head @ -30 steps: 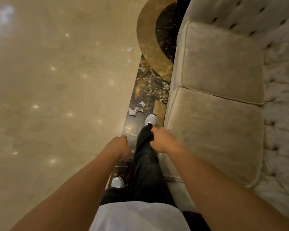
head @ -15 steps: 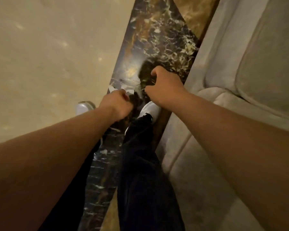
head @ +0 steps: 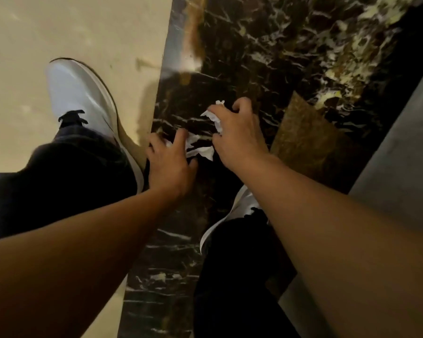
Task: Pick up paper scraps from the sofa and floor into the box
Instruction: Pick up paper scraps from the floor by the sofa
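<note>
White paper scraps (head: 200,148) lie on the dark marble floor strip between my two hands. My right hand (head: 237,135) is curled around a crumpled white scrap (head: 215,118) that sticks out past its fingers. My left hand (head: 171,162) rests low on the floor with fingers spread, touching the scraps at their left side. A further bit of white shows under its fingers. The sofa (head: 401,162) edge runs along the right. No box is in view.
My white shoes (head: 83,101) and dark trouser legs stand either side of the hands, one on the beige floor (head: 59,28), one by the sofa. A brown inlay tile (head: 308,147) sits right of my right hand.
I have bent down much closer to the floor. Both hands dropped from fists above the shoes onto the scraps; the right hand has closed on a crumpled piece.
</note>
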